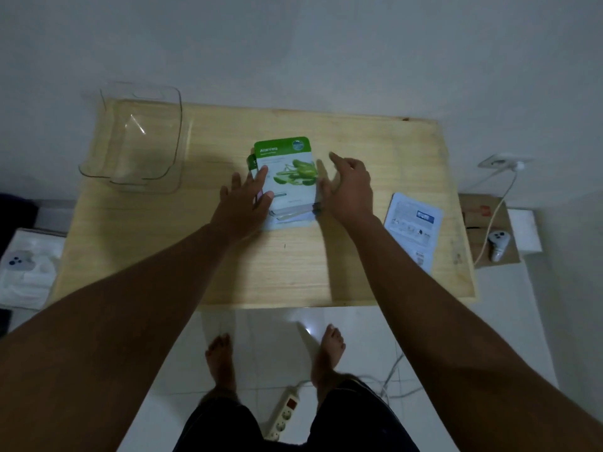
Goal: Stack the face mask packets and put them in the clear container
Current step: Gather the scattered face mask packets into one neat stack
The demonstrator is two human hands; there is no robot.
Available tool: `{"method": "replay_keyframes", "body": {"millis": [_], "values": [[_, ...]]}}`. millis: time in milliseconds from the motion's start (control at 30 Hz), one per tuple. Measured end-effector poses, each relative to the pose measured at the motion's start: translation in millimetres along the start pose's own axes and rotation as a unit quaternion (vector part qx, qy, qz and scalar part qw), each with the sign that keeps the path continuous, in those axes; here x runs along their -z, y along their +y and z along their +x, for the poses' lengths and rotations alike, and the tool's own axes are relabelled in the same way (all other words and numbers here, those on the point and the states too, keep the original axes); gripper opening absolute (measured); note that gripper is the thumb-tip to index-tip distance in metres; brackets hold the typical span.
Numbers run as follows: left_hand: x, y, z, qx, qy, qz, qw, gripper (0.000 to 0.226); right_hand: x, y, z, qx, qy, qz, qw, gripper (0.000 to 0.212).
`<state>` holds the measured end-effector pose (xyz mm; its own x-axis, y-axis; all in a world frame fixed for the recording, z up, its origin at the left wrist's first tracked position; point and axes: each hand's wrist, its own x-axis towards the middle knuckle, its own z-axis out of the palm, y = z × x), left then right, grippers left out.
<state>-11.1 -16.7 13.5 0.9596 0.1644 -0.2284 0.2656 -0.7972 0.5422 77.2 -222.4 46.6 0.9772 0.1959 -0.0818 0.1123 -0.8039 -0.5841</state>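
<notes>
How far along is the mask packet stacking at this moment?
Done: a green aloe vera packet lies on others mid-table. In hand: the left hand rests on the stack's edge, and the right hand is open beside it. Left: a white packet lies apart, face down, and the clear container is empty.

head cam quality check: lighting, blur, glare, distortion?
Head view: dim, flat lighting; left hand and right hand motion-blurred over the green packet; clear container barely separates from the table; glare spot on floor tile; wide-angle bowing at the edges.
</notes>
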Motion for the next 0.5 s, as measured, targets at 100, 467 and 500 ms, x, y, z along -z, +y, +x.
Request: {"method": "replay_keyframes", "body": {"millis": [100,467,500], "values": [[2,1,2,0.003,-0.004,0.008,1.0,0.069,24,31,-9,-0.11,0.024,-0.093,0.989,0.037],[-1,3,3,0.013,-0.002,0.006,1.0,0.065,64,91,-40,-0.192,0.045,-0.088,0.976,0.046],[0,2,4,0.014,-0.005,0.009,1.0,0.065,66,93,-43,-0.228,0.044,-0.096,0.968,0.048]]}}
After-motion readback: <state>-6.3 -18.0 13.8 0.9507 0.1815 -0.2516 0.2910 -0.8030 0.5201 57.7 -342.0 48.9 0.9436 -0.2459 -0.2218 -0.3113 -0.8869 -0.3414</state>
